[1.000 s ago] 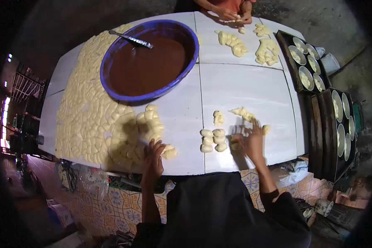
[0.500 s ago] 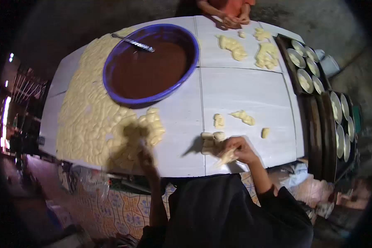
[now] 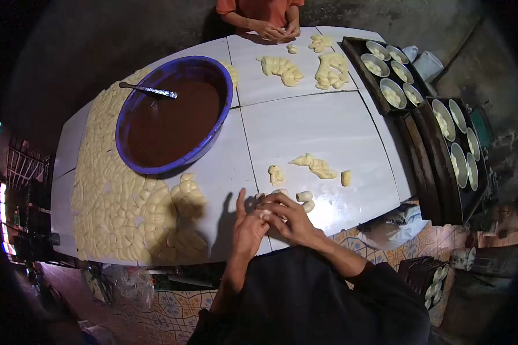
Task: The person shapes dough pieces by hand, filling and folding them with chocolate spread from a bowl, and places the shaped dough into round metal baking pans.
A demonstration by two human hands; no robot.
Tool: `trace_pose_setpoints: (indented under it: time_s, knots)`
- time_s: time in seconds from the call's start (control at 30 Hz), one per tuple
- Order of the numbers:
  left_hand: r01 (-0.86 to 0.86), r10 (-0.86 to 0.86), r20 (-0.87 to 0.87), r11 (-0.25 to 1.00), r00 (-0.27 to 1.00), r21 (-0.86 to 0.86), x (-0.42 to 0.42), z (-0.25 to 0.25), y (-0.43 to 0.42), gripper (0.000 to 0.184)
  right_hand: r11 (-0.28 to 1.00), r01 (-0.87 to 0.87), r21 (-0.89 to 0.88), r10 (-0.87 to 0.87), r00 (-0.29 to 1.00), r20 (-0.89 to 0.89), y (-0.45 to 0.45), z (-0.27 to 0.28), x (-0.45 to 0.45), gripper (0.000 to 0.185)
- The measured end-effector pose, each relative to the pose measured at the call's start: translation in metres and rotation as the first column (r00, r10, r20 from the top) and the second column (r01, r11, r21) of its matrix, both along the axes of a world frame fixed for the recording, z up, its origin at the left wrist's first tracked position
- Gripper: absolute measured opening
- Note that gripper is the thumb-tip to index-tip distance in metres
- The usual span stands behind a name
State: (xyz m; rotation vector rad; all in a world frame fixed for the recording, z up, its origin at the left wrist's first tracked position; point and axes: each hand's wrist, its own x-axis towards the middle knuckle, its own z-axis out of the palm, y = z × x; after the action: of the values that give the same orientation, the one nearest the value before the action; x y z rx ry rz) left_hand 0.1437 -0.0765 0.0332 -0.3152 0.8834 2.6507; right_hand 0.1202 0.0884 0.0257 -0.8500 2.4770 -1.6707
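Note:
My left hand [image 3: 249, 234] and my right hand [image 3: 295, 220] meet at the near edge of the table. A small piece of pale dough [image 3: 264, 213] is pinched between them, mostly covered by fingers. One finger of the left hand points up, away from the dough. Just beyond my right hand lie short dough rolls [image 3: 307, 200], some partly hidden. Farther up the table are a dough lump [image 3: 276, 175], a long twisted dough strip [image 3: 315, 166] and a small dough block [image 3: 346, 178].
A blue basin [image 3: 217, 127] of brown filling, with a spoon [image 3: 149, 90] across it, stands on the white table [image 3: 311, 123]. Many dough pieces [image 3: 112, 195] cover the left side. Trays [image 3: 380, 95] of round tins sit at right. Across the table, another person's hands [image 3: 279, 31] work.
My left hand has come right from the dough-covered side to meet my right hand. The right hand has shifted left, and the dough strip it held is now a small piece between both hands.

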Motion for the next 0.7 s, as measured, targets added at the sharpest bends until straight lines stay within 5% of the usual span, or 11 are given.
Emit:
trace_pose_setpoints:
  time_s: [0.03,0.1,0.13,0.17,0.23,0.33,0.47,0.5,0.53,0.57,0.7]
  knots:
    - [-0.045,0.059,-0.047,0.968,0.997,0.248,0.0,-0.002,-0.007,0.061,0.996,0.08,-0.041,-0.079,0.997,0.022,-0.003,0.002,-0.004,0.045]
    - [-0.129,0.16,-0.129,0.966,0.979,0.226,0.002,0.007,-0.017,0.061,0.926,0.29,-0.244,-0.2,0.921,0.336,-0.016,0.012,-0.017,0.043]
    - [-0.188,0.098,-0.302,0.939,0.948,-0.288,0.003,0.009,-0.019,0.054,0.82,0.356,-0.449,-0.166,0.898,0.408,-0.025,0.02,-0.016,0.041]
    - [-0.283,-0.043,-0.404,0.647,0.914,-0.708,0.004,0.01,-0.02,0.049,0.825,0.339,-0.452,-0.148,0.902,0.406,-0.031,0.029,-0.015,0.041]
    - [-0.489,0.025,-0.572,0.549,0.82,-0.677,-0.001,0.006,-0.008,0.033,0.918,0.266,-0.295,-0.181,0.941,0.285,-0.041,0.037,-0.012,0.039]
    - [-0.6,0.343,-0.499,0.552,0.796,-0.579,0.001,-0.005,0.004,0.022,0.976,0.152,-0.154,-0.097,0.943,0.317,-0.045,0.028,-0.022,0.032]
    - [-0.456,0.359,-0.303,0.5,0.883,-0.737,-0.004,-0.008,0.001,0.007,0.973,0.009,-0.231,0.013,0.995,0.095,-0.043,0.024,-0.047,0.037]
    - [-0.369,0.289,-0.235,0.623,0.928,-0.69,-0.003,-0.021,-0.006,0.008,0.969,-0.077,-0.233,0.079,0.997,-0.001,-0.046,0.032,-0.048,0.04]
    - [-0.335,0.317,-0.11,0.891,0.942,-0.305,-0.003,-0.017,-0.006,0.014,0.923,-0.175,-0.343,0.211,0.975,0.069,-0.05,0.024,-0.044,0.045]
    - [-0.277,0.279,0.008,0.947,0.96,0.16,-0.007,-0.008,-0.006,0.02,0.854,-0.254,-0.453,0.339,0.934,0.116,-0.053,0.013,-0.041,0.051]
    - [-0.086,0.1,-0.001,0.854,0.995,0.513,-0.022,-0.007,-0.008,0.096,0.757,-0.138,-0.639,0.437,0.833,0.338,-0.043,-0.006,-0.064,0.078]
